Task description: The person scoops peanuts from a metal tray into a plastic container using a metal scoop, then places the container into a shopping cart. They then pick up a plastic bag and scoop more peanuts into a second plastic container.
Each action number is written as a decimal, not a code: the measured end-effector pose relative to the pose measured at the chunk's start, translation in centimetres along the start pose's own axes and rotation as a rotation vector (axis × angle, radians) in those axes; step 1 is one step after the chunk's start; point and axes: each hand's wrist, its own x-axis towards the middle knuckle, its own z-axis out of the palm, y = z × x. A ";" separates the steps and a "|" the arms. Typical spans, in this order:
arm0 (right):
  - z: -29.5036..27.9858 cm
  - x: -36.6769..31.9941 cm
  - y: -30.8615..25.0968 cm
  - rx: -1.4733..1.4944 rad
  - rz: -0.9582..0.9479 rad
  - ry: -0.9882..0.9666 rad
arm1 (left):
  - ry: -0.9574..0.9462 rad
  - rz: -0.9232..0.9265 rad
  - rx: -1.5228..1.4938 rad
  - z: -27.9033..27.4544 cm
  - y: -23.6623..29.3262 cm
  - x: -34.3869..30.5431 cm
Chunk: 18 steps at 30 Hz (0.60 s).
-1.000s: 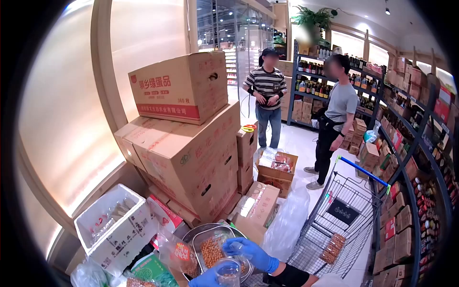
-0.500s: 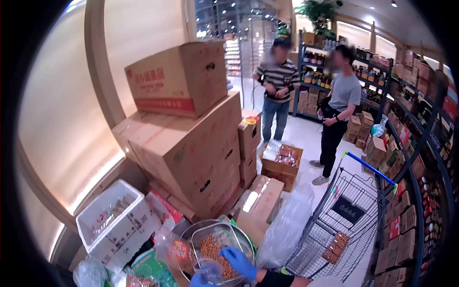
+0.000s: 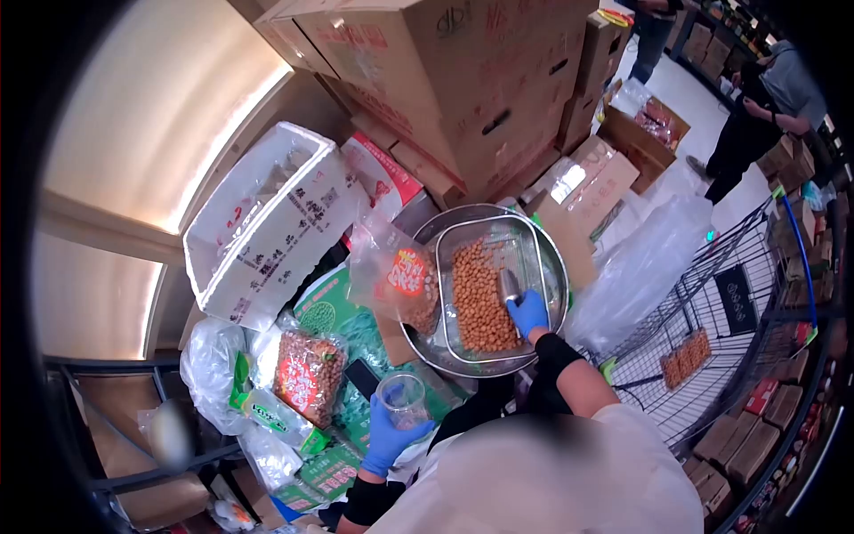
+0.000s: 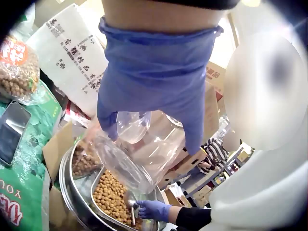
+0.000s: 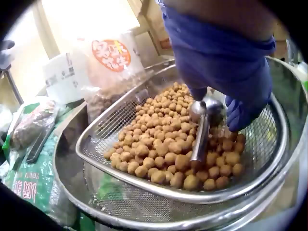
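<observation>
My gloved left hand [image 3: 389, 438] grips a clear plastic cup [image 3: 402, 397] above the green bags. In the left wrist view this hand [image 4: 154, 79] has thumb and fingers spread around the transparent cup [image 4: 126, 166]. Round brown nuts [image 3: 482, 303] fill much of a wire-mesh basket [image 3: 539, 258], which sits inside a larger round metal sieve [image 3: 556, 307]. My gloved right hand [image 3: 531, 313] is at the basket's right side. Up close, the right hand [image 5: 224, 67] pinches a small metal scoop [image 5: 201, 139] lying on the nuts, its thumb and fingers either side.
Left of the sieve are a bagged portion of nuts [image 3: 307, 378], a dark phone [image 3: 362, 378] and a white foam box [image 3: 276, 258]. Stacked cartons [image 3: 498, 89] rise behind. On the right stand a wire cart [image 3: 738, 356] and a person [image 3: 756, 116].
The head view has tilted down and swung left. My left hand with the cup has moved from the sieve's near edge to over the green bags; my right hand has come onto the scoop.
</observation>
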 end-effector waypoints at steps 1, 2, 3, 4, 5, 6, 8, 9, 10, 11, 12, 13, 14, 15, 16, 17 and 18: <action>-0.1 -0.4 -0.4 0.003 0.014 -0.007 | -0.008 -0.011 0.008 -0.2 0.0 0.2; -0.5 -1.1 -1.2 -0.013 0.031 -0.006 | -0.002 0.002 0.068 -0.4 0.4 0.4; -0.5 -1.8 -1.6 -0.030 0.050 -0.007 | 0.002 0.014 0.126 -0.6 0.8 0.5; 0.3 -1.5 -0.5 -0.026 0.083 -0.060 | -0.011 0.017 0.142 -0.8 0.9 0.8; 0.5 -1.6 -0.2 -0.026 0.094 -0.063 | -0.020 0.010 0.143 -1.0 1.0 1.2; 0.8 -1.8 0.0 -0.036 0.124 -0.070 | -0.041 0.004 0.089 -1.1 1.0 1.6; 0.6 -1.8 -0.1 -0.087 0.166 -0.082 | -0.069 0.008 0.026 -1.3 0.6 2.6; 0.4 -1.9 -0.3 -0.093 0.171 -0.076 | -0.089 0.013 0.013 -1.3 -0.1 3.0; 0.2 -2.1 -0.6 -0.106 0.176 -0.065 | -0.108 0.016 -0.002 -1.3 -0.4 3.2; 0.0 -2.1 -0.8 -0.118 0.178 -0.052 | -0.111 0.016 -0.011 -1.2 -0.3 3.5; -0.2 -2.1 -0.8 -0.128 0.180 -0.050 | -0.118 0.019 -0.024 -1.2 -0.1 3.7; -0.5 -2.0 -0.8 -0.089 0.142 -0.018 | -0.123 0.025 -0.039 -1.1 0.0 4.1; -0.8 -1.8 -0.8 -0.050 0.102 0.013 | -0.124 0.026 -0.049 -0.9 0.0 4.3; -1.0 -1.7 -0.8 -0.057 0.102 0.015 | -0.117 0.018 -0.072 -0.9 -0.1 4.4; -1.3 -1.5 -0.7 -0.104 0.118 0.023 | -0.109 0.010 -0.093 -0.8 -0.2 4.5; -1.7 -1.4 -0.8 -0.151 0.134 0.031 | -0.110 0.008 -0.098 -0.7 -0.5 4.6; -2.3 -1.5 -0.7 -0.216 0.111 0.010 | -0.098 0.017 -0.109 -0.6 -0.8 4.6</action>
